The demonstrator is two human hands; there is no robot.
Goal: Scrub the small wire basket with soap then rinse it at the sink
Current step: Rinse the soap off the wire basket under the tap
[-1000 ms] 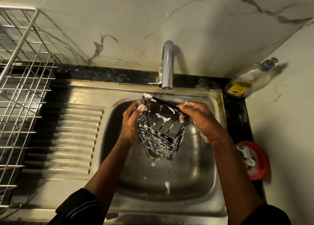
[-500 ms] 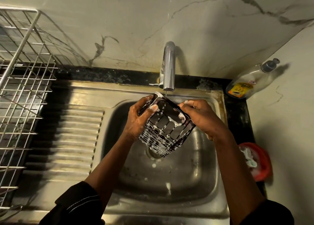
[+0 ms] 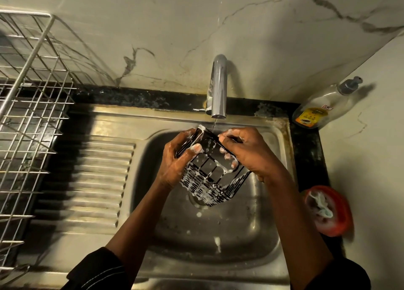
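A small black wire basket (image 3: 207, 180), streaked with white soap foam, hangs tilted over the steel sink bowl (image 3: 258, 235), its open mouth facing me. My left hand (image 3: 177, 160) grips its left rim, thumb inside. My right hand (image 3: 247, 152) holds the right rim with fingers curled inside the basket. A thin stream of water falls from the chrome tap (image 3: 217, 88) onto the basket's upper rim. Both hands are soapy.
A ribbed steel drainboard (image 3: 91, 180) lies left of the bowl, with a wire dish rack (image 3: 28, 114) at the far left. A soap pump bottle (image 3: 325, 106) leans in the back right corner. A red dish holding a scrubber (image 3: 328, 211) sits at the right.
The basket has tipped back so its mouth now faces me, and it sits a little lower and more to the right. My right fingers have moved inside the basket.
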